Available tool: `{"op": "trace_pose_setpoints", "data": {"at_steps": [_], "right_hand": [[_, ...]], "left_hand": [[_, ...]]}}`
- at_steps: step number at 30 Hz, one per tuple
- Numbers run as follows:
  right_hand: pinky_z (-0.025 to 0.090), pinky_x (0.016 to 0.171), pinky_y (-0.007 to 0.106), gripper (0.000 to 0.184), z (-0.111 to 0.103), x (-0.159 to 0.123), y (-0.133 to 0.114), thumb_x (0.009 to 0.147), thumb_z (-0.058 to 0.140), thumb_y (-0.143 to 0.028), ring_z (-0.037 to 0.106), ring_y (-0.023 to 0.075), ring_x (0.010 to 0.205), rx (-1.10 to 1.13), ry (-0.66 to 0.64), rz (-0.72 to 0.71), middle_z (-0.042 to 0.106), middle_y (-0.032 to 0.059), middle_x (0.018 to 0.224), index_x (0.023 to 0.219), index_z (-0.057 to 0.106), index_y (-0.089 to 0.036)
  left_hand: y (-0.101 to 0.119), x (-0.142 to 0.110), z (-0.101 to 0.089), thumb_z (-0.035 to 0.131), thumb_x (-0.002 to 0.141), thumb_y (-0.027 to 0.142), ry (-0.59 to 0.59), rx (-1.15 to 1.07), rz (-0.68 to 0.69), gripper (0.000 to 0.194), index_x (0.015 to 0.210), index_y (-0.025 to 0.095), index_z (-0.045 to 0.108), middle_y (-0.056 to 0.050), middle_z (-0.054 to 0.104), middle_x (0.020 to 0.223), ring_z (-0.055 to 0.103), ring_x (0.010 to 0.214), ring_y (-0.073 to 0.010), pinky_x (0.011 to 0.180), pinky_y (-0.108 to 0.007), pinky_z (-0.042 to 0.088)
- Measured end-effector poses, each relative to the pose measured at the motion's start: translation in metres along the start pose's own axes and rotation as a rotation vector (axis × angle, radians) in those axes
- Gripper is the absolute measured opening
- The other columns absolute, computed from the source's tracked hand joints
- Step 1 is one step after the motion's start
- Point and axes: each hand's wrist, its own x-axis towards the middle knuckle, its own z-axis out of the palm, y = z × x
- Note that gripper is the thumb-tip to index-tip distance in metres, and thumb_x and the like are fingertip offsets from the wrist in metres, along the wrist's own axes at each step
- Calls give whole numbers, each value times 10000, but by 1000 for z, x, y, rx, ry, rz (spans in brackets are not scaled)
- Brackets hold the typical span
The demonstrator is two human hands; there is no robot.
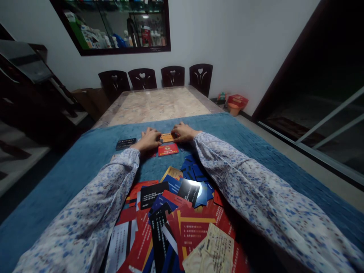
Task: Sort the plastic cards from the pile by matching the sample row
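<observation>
My left hand (149, 139) and my right hand (183, 132) are at the far part of the blue cloth, both closed with bent fingers. Between them lies an orange-yellow card (167, 138), gripped at its left and right edges. Just in front of it a red card (168, 149) with yellow print lies flat. A small stack of black cards (126, 143) sits left of my left hand. Nearer to me spreads a loose, overlapping pile of cards, among them a black card (154, 195), blue cards (193, 169) and beige cards (217, 246).
The blue cloth (71, 163) covers the near part of a long table (159, 102). Several dark chairs (173, 77) line its far end. A glass-fronted cabinet (119, 26) is set in the wall. A red bag (237, 101) is on the floor at right.
</observation>
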Motion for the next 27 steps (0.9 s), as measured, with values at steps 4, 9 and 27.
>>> {"op": "trace_pose_setpoints", "data": {"at_steps": [4, 9, 27], "right_hand": [[399, 870, 359, 362, 1, 2, 1, 879, 679, -372, 474, 336, 1212, 3, -13, 0, 644, 114, 1351, 1205, 737, -226], [391, 872, 355, 370, 3, 5, 1, 876, 669, -364, 505, 330, 1208, 11, -17, 1, 662, 104, 1339, 1215, 740, -238], [422, 876, 365, 438, -3, 2, -9, 882, 640, -328, 544, 342, 1225, -17, -34, 46, 666, 121, 1361, 1307, 714, -255]], "left_hand": [[1, 1, -2, 653, 841, 291, -17, 12, -4, 290, 1113, 221, 722, -132, 605, 1290, 412, 1326, -404, 1040, -576, 396], [2, 3, -4, 641, 852, 286, -64, 51, -32, 277, 1106, 206, 716, -151, 614, 1306, 403, 1343, -410, 1037, -587, 398], [7, 3, -4, 624, 864, 272, -90, 63, -87, 486, 1349, 251, 637, -153, 597, 1392, 395, 1389, -395, 1099, -619, 383]]}}
